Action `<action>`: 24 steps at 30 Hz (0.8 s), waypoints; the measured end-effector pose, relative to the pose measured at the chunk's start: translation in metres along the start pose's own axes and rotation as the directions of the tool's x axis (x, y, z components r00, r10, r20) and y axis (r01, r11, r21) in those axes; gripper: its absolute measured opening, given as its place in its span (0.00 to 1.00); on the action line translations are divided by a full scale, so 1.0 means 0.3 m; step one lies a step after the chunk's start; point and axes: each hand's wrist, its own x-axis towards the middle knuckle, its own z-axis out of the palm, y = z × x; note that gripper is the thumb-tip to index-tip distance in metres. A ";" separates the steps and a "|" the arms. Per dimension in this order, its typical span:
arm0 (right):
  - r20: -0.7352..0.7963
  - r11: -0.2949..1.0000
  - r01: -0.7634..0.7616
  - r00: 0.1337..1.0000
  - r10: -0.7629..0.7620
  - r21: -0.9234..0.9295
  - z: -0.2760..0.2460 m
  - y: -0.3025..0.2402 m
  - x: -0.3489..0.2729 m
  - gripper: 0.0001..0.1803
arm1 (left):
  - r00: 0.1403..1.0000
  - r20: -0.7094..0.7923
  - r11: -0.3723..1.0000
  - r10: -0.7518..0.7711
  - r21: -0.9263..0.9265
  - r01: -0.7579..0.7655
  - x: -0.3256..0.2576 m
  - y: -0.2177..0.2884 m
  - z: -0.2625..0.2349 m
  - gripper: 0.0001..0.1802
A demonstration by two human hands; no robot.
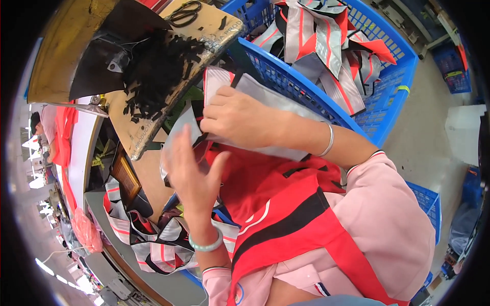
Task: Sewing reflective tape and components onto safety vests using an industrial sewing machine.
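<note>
My right hand [239, 116] is closed, its fingers pinching a grey fabric piece [270, 94] with a black edge and a pink-striped end. The piece stretches across my lap, under my right forearm. Just to the left, my left hand [191, 171] is raised with its fingers stretched and the thumb apart, slightly blurred. It holds nothing that I can see and hovers beside the grey fabric. Below both hands lies my red apron [280, 217] with a black band.
Black fabric scraps [158, 66] pile up on a cardboard-covered board [214, 25], with black scissors [185, 14] at its far end. A blue crate [395, 102] at the far right holds striped grey pieces [326, 43]. More striped strips [166, 245] hang at the lower left.
</note>
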 end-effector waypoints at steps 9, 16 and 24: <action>-0.210 0.965 -0.052 0.972 0.109 0.257 -0.147 0.081 0.143 0.25 | 0.994 0.046 0.883 -0.099 -0.456 0.109 0.036 -0.180 0.017 0.13; 0.325 0.397 -0.376 0.926 0.192 0.837 -0.093 0.090 0.136 0.18 | 0.993 0.059 0.806 -0.102 -0.580 0.117 0.078 -0.301 -0.069 0.12; 0.124 0.939 -0.213 0.975 0.185 0.269 0.069 0.031 0.289 0.13 | 0.917 0.021 0.702 -0.398 -0.636 0.320 0.127 -0.420 -0.089 0.12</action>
